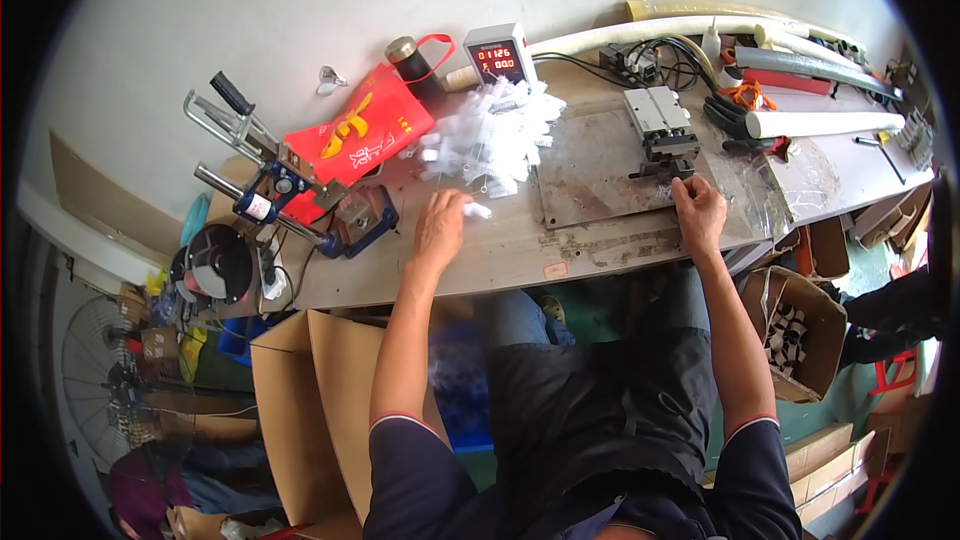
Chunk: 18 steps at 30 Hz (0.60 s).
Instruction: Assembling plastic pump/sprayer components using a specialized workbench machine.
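Note:
My left hand [438, 231] is over the bench near its front edge, with a small white plastic piece [477, 210] pinched at its fingertips. Just beyond it lies a loose heap of white translucent plastic pieces [490, 135]. My right hand [701, 213] is closed, thumb against fingers, right in front of a small metal press fixture [661, 127]. Whatever sits between those fingers is hidden or too small to name. The fixture, with a silver block on top and dark jaws below, is mounted on a stained metal plate [590, 170].
A digital counter box [499, 55], a dark flask [412, 68] and a red bag [360, 125] stand behind the heap. Left is a blue hand-lever press [290, 195]. White foam tubes [825, 124] lie at right. Below are open cartons [325, 390]; another person is at lower left.

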Each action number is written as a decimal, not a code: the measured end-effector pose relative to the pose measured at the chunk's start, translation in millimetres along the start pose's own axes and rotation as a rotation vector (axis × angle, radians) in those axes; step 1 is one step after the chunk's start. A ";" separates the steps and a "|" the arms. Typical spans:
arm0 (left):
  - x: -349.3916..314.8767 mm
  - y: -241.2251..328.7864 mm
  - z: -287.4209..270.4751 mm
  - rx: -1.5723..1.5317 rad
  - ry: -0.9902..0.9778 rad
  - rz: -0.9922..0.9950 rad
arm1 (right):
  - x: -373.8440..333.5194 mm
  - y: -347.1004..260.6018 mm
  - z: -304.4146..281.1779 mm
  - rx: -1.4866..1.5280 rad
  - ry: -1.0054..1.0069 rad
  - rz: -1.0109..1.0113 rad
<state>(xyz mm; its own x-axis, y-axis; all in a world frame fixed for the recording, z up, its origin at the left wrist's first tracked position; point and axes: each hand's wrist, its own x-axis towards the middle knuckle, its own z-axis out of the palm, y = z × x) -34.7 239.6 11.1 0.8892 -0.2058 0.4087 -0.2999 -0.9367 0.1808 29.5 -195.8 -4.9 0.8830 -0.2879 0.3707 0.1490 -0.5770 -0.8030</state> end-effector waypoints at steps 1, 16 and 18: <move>-1.2 0.5 -1.0 0.049 -0.007 -0.025 | -0.4 -0.5 -0.7 -0.002 -0.018 0.013; 9.3 82.0 -7.9 -0.302 0.157 -0.120 | -27.6 -27.5 13.2 0.292 -0.125 -0.237; 19.3 107.8 0.7 -0.507 0.048 -0.167 | -42.5 -41.1 25.0 0.389 -0.154 -0.279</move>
<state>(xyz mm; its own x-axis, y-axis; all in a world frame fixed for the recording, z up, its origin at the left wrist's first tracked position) -49.6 134.4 37.8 0.9256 -0.0413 0.3762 -0.2959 -0.6989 0.6511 -3.1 -140.8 0.7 0.8367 -0.0301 0.5468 0.5181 -0.2799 -0.8083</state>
